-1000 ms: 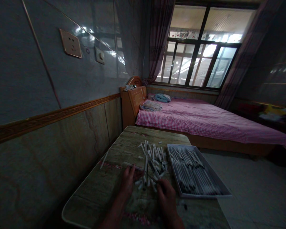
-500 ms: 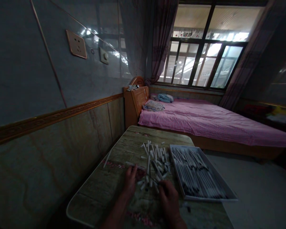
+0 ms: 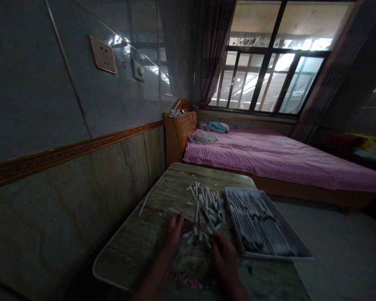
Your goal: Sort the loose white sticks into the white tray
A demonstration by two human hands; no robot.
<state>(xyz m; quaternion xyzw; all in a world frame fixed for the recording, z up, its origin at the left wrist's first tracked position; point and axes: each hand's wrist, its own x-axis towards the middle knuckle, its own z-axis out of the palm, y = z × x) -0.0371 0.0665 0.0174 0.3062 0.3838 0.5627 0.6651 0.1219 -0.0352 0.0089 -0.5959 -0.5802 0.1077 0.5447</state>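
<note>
My left hand is closed on a slim whitish pen barrel, held slantwise over the table. Opposite it, my right hand pinches a thin dark pen refill that points towards the barrel's near end. Whether the two touch is too dim to tell. Between and beyond the hands lies a loose pile of white pen barrels and short caps, some dark. A shallow white tray right of my right hand holds rows of pens with dark ends.
The small wood-patterned table stands against a tiled wall. A single white stick lies near its left edge. Past the far edge is a bed with a pink checked sheet. The tray overhangs the table's right side.
The whole view has shifted slightly. Both hands keep their grips; the barrel and the refill stay almost in the same position between them.
</note>
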